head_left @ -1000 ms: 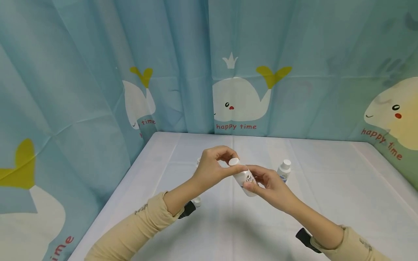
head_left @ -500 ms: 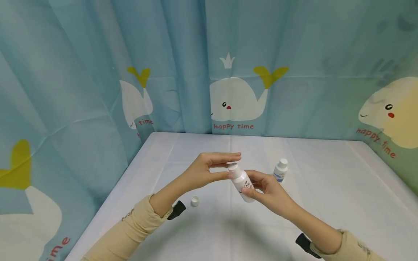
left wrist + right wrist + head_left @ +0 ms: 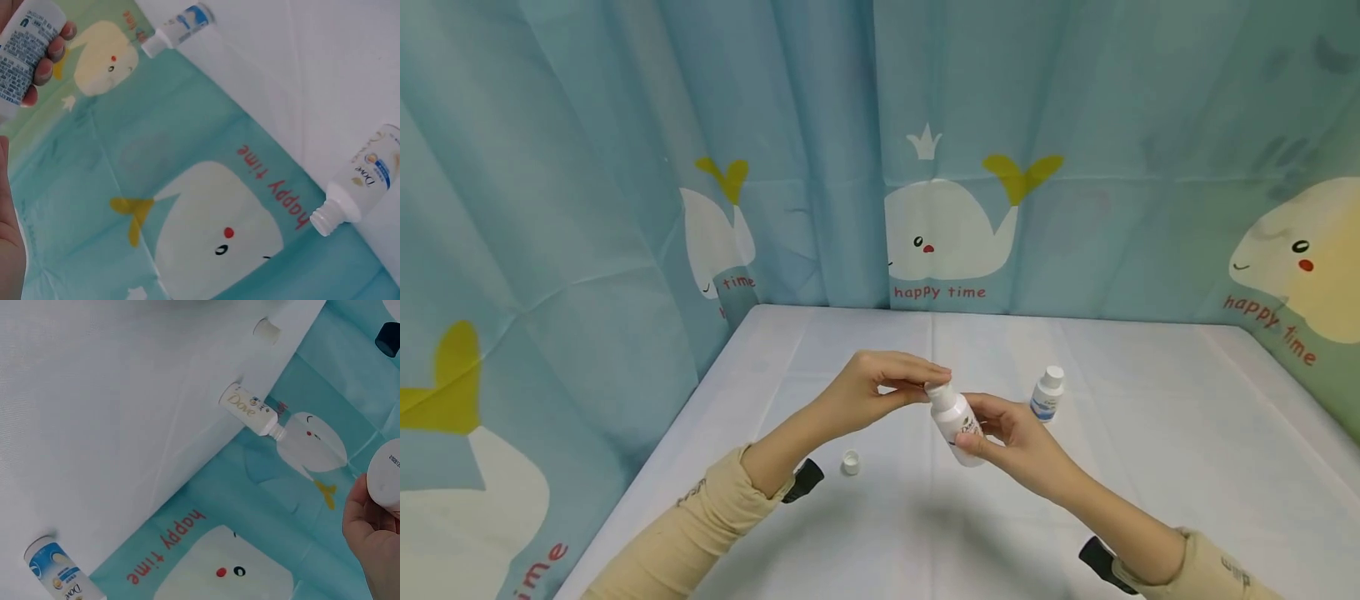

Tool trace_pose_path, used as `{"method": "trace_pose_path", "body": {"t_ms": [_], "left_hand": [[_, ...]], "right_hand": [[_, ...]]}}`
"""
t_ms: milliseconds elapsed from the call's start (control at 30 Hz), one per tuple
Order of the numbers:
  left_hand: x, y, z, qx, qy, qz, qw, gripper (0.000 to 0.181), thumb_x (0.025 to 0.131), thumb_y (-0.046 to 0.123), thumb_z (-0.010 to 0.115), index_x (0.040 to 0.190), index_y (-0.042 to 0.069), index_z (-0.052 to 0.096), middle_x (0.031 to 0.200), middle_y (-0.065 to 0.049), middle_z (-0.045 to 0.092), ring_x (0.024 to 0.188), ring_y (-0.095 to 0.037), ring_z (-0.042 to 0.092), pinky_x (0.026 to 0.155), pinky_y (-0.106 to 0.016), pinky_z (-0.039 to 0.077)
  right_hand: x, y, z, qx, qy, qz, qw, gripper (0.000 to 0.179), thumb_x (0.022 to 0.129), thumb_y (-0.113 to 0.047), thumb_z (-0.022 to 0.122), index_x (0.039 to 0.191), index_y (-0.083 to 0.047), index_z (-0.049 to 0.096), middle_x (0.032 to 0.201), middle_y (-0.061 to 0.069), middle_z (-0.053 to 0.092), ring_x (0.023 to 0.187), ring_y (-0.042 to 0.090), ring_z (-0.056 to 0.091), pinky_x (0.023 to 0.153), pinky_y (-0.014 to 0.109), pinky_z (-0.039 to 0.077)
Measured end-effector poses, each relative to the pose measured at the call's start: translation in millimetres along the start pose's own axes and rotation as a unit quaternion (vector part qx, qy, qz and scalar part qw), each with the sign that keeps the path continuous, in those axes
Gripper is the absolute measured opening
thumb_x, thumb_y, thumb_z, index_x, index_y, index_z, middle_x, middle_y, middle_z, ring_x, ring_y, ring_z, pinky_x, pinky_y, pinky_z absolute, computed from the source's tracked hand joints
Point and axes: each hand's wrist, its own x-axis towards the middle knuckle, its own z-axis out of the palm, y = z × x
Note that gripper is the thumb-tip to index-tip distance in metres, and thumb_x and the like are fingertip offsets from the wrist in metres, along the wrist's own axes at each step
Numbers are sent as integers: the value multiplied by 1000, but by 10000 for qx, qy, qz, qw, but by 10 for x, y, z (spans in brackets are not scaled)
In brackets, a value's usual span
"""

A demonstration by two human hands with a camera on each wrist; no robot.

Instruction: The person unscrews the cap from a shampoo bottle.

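Note:
A white Dove bottle (image 3: 953,425) is held tilted above the table, its capped top leaning left. My right hand (image 3: 1022,446) grips its body, with the thumb across the front label and fingers behind. At the top, my left hand (image 3: 868,396) pinches the white cap (image 3: 937,388) between fingers and thumb. In the left wrist view, the back label of the held bottle (image 3: 28,53) shows, with right-hand fingertips (image 3: 45,70) wrapped round its side. The bottle's round base (image 3: 386,478) faces the right wrist camera.
An uncapped Dove bottle (image 3: 369,175) stands on the table, hidden behind the left hand in the head view. A loose white cap (image 3: 851,462) lies near the left forearm. Behind the right hand stands a capped bottle with a blue label (image 3: 1047,394). A curtain (image 3: 820,167) borders the table.
The left hand first comes off the cap with its fingers straightened, then closes on it again. The right hand keeps holding the bottle, which now sits slightly lower and more upright.

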Motion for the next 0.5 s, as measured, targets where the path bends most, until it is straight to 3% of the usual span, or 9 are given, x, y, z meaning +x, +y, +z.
{"method": "trace_pose_path", "body": {"t_ms": [233,500], "left_hand": [[17,29,4,-158,263,-103,9995,27,78,-9,68,105,-11,66,107,-24,67,98,-29,67,79,-26,57],[-26,28,97,-19,894,-387,9952,19,76,-7,72,95,-8,70,101,-21,70,95,-27,68,77,-25,58]], "right_hand": [[28,-17,-9,-36,-24,-14,10000,37,91,-9,61,123,6,54,115,21,64,95,3,62,85,22,53],[50,-12,-19,-85,23,48,9999,36,90,-10,62,123,5,55,113,19,65,92,5,61,84,22,53]]}}
